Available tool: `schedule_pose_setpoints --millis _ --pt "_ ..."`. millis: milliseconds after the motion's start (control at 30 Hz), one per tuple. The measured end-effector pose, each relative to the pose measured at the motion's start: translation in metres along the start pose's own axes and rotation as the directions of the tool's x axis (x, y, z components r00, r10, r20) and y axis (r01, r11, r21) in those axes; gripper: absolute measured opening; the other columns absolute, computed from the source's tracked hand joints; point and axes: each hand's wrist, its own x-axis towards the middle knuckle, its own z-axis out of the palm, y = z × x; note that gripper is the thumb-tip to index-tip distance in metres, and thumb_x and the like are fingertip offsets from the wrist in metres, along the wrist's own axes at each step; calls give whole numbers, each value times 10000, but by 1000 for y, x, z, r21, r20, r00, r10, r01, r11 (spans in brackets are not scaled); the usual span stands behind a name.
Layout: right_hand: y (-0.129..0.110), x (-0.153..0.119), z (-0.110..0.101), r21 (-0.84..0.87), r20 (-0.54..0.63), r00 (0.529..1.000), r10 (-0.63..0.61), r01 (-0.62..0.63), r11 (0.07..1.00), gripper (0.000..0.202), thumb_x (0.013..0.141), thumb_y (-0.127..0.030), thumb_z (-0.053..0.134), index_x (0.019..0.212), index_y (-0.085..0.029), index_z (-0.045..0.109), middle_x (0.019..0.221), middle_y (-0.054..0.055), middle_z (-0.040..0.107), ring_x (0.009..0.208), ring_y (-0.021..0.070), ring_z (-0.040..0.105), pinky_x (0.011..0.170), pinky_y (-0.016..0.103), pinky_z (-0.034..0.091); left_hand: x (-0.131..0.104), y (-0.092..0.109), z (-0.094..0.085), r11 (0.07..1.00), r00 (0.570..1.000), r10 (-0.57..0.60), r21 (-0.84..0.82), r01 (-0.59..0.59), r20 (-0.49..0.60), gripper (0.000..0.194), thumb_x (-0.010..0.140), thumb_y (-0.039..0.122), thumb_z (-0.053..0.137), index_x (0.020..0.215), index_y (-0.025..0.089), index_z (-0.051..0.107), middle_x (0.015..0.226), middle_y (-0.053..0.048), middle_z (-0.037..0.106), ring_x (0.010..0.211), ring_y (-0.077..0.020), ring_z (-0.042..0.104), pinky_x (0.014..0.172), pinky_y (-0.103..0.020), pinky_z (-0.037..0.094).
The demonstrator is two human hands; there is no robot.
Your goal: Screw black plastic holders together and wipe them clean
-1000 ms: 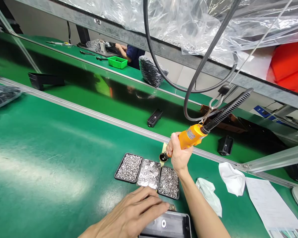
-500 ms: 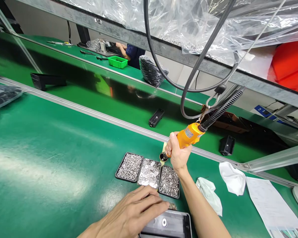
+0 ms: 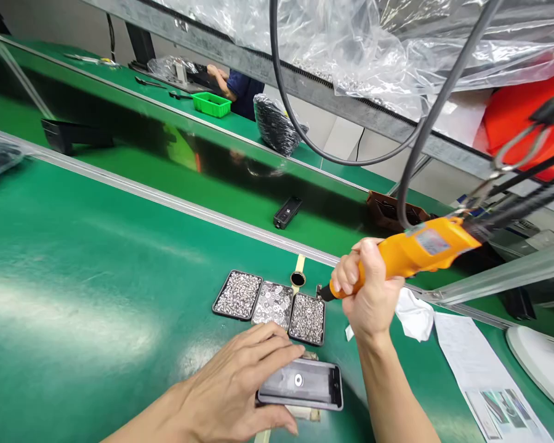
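My right hand (image 3: 372, 286) is wrapped round an orange electric screwdriver (image 3: 415, 246), which is tilted with its dark tip near the right-hand small tray of metal parts (image 3: 307, 319). My left hand (image 3: 244, 384) holds a black rectangular housing (image 3: 321, 386) at its left end, fingers on the far side and thumb on the near side. A small ring-shaped metal part (image 3: 298, 380) shows inside the housing. Beyond my left hand lie a tray of washers (image 3: 273, 304) and a left tray of small metal pieces (image 3: 238, 295). A small round cup (image 3: 298, 279) with a dark inside stands behind them.
A metal rail (image 3: 203, 214) crosses behind the trays. To the right lie a white cloth (image 3: 414, 315) and a printed sheet (image 3: 477, 363). A grey cable (image 3: 286, 98) loops down from above. Across the bench, a person's arm (image 3: 221, 81) is near a green bin (image 3: 211, 104).
My right hand has moved the screwdriver from the round cup rightward and nearer to me, beside the right tray. My left thumb now shows on the housing's near side.
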Motion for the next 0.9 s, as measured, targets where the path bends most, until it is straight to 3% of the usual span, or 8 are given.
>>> schedule_pose_setpoints --millis 133,233,467,900 --pt "-40 -29 -3 5 82 996 44 -44 999 178 988 -333 586 864 -219 529 504 -114 363 367 55 286 350 177 373 -2 -2 2 999 1000 -18 -31 18 -2 726 876 600 716 1398 164 464 1144 -128 650 1067 -300 557 908 -483 538" --pt "-52 -53 -5 16 143 986 87 -90 996 148 1019 -327 525 909 -232 556 507 -114 342 369 52 262 364 165 386 -2 -3 3 999 1000 -20 -45 20 -2 687 889 591 705 1394 181 482 1147 -118 645 1064 -292 557 910 -472 531" --pt "-36 -85 -5 16 265 954 141 -151 988 166 1042 -282 476 923 -241 585 532 -100 355 392 53 290 408 159 393 -1 -2 0 997 998 -60 -53 61 28 649 877 604 710 1313 145 564 1073 -123 650 1014 -291 558 880 -459 516" --pt "-25 -93 -6 -19 275 949 157 -158 987 127 1037 -290 486 992 -265 603 548 -99 325 407 59 277 418 158 370 1 -3 0 994 994 -92 -51 96 62 651 865 622 716 1313 172 573 1050 -94 646 1006 -285 546 888 -454 495"
